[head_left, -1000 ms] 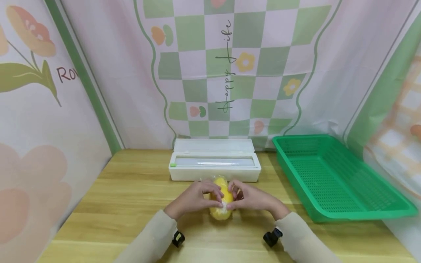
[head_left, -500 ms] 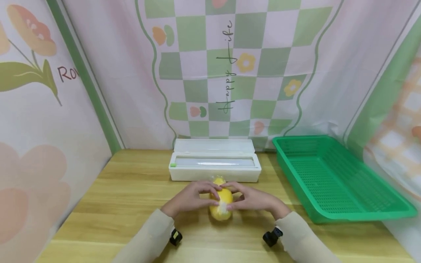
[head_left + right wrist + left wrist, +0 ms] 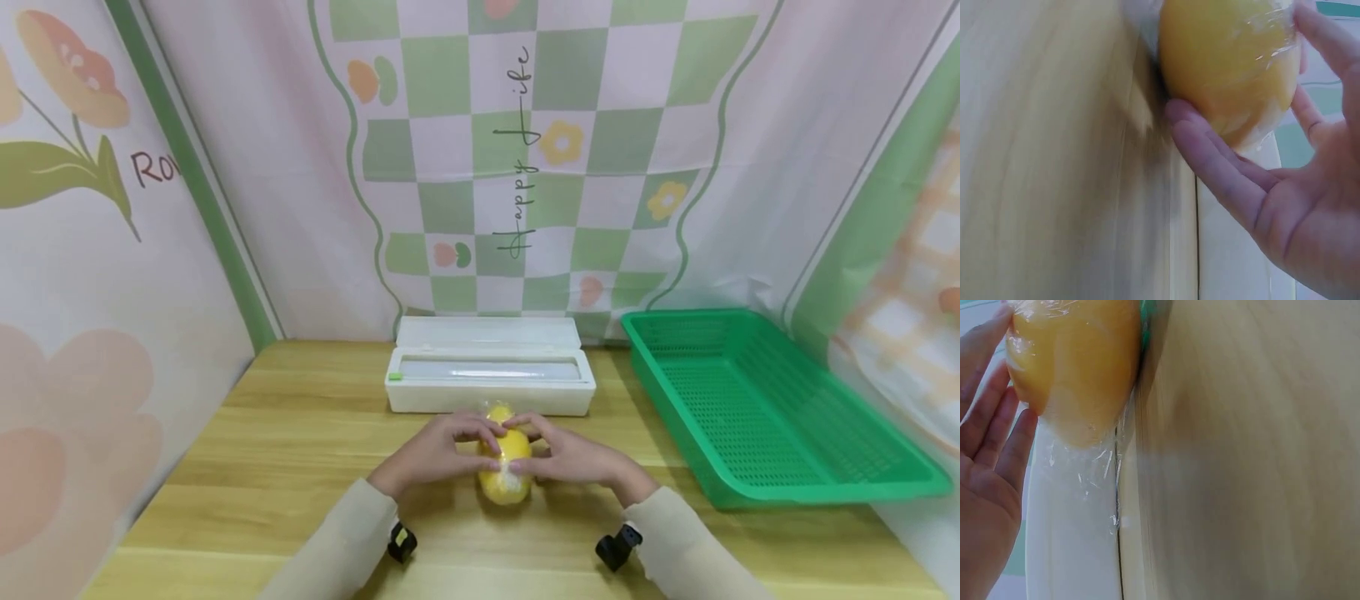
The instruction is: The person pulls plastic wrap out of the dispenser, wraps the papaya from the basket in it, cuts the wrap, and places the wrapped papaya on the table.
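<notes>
A smooth yellow fruit [image 3: 512, 445] wrapped in clear cling film stands or lies on the table between both hands; its exact kind is hard to tell. My left hand [image 3: 448, 446] holds its left side, thumb in front and fingers bent over the top. From the right, my right hand [image 3: 576, 454] grips it, with the thumb on the film at the front. In the left wrist view, loose crinkled film [image 3: 1088, 469] trails from one end of the fruit. The right wrist view has the fingers [image 3: 1222, 178] curved around the wrapped fruit.
Just behind the fruit sits a white cling film dispenser box [image 3: 491, 398] with its lid [image 3: 487, 332] raised. A green plastic basket [image 3: 780, 417] stands at the right on the wooden table [image 3: 300, 433]. Printed curtains [image 3: 285, 167] enclose the back and sides.
The right fingers have come over the top of the fruit and the thumb has slid slightly left across its front. The fruit and left hand have shifted only slightly.
</notes>
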Demonstrator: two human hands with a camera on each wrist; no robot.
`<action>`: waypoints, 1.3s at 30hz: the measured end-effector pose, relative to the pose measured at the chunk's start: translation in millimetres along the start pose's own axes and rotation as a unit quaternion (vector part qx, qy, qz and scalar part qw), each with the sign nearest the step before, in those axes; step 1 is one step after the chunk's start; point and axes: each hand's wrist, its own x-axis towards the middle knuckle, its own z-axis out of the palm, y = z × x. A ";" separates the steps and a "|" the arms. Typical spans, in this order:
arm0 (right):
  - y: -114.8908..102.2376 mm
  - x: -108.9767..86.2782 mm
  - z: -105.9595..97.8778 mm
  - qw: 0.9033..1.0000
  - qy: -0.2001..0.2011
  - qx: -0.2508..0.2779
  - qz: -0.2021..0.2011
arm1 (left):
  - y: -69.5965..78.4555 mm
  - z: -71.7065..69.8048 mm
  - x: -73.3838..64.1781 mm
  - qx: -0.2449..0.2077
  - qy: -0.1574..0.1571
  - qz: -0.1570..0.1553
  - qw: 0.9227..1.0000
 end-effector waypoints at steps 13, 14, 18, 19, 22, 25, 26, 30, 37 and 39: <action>-1.5 -4.3 8.7 1.000 0.005 0.019 0.009 | -15.7 -0.1 1.5 0.018 -0.002 -0.214 0.977; -1.3 -4.8 9.6 1.000 0.007 0.016 0.009 | -15.8 0.2 2.6 0.021 -0.013 -0.214 0.976; -2.3 -6.0 13.2 1.000 0.018 0.017 0.003 | -12.2 0.4 7.8 0.010 -0.039 -0.218 0.975; -3.0 -6.3 14.3 1.000 0.020 0.018 -0.002 | -11.2 0.1 9.2 0.002 -0.041 -0.220 0.975; -5.7 -7.1 18.4 0.999 0.020 0.024 -0.024 | -9.1 -1.4 12.8 -0.016 -0.048 -0.233 0.971; -8.7 -7.8 21.5 0.998 0.021 0.026 -0.047 | -10.5 -2.4 16.3 -0.033 -0.054 -0.243 0.968; -9.5 -8.1 22.4 0.998 0.022 0.028 -0.051 | -12.1 -2.4 17.6 -0.040 -0.055 -0.247 0.967; -10.4 -9.0 23.8 0.998 0.018 0.036 -0.058 | -18.8 0.4 23.3 -0.071 -0.048 -0.257 0.963; -8.0 -10.3 22.6 0.998 0.010 0.036 -0.057 | -23.5 6.3 28.8 -0.127 -0.030 -0.240 0.962; -7.3 -10.6 21.7 0.998 0.011 0.032 -0.053 | -23.9 6.7 29.4 -0.139 -0.032 -0.226 0.964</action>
